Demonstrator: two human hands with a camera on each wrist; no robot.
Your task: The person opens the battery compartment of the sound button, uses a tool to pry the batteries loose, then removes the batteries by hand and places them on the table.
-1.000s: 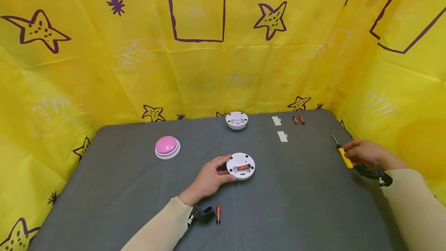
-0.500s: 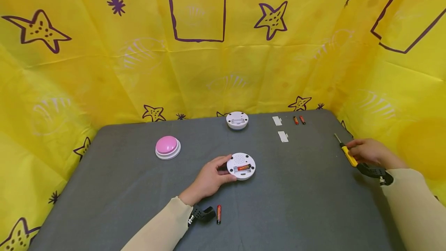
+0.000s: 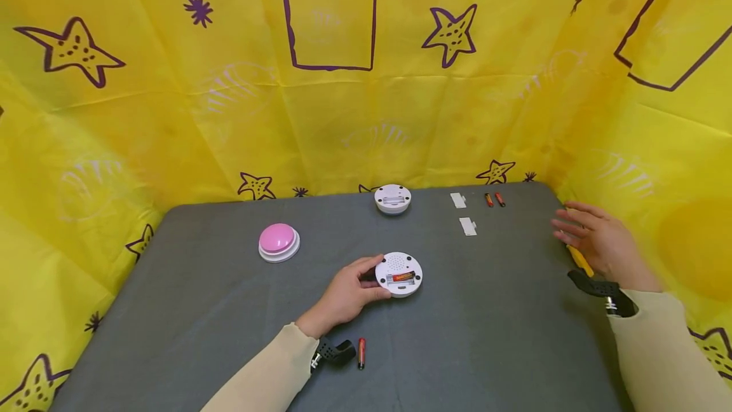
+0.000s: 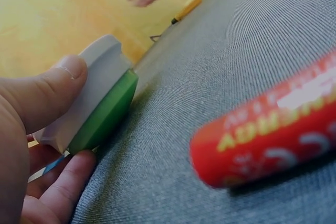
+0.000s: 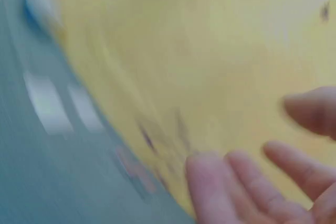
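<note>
My left hand point(image 3: 342, 295) grips a round white push-button buzzer point(image 3: 405, 262) by its left side, thumb and fingers around the rim. The buzzer is turned upside down, its green dome point(image 4: 107, 114) facing the cloth in the left wrist view. One red battery point(image 3: 403, 276) lies in its uncovered battery compartment. My right hand point(image 3: 610, 248) is raised at the table's right edge, fingers spread and holding nothing. Beneath it lies a yellow-handled screwdriver point(image 3: 581, 262), partly hidden by the hand. A loose red battery point(image 3: 361, 353) lies by my left wrist.
A pink-domed buzzer point(image 3: 277, 238) sits upright at left. Another upturned white buzzer point(image 3: 393, 199) stands at the back. Two white battery covers point(image 3: 467, 226) and two red batteries point(image 3: 500, 199) lie at back right. Yellow curtain point(image 3: 320, 132) borders the grey table.
My right hand has let go of the screwdriver and lifted off it with fingers opening; the screwdriver now lies on the table. My left hand and its buzzer have stayed put.
</note>
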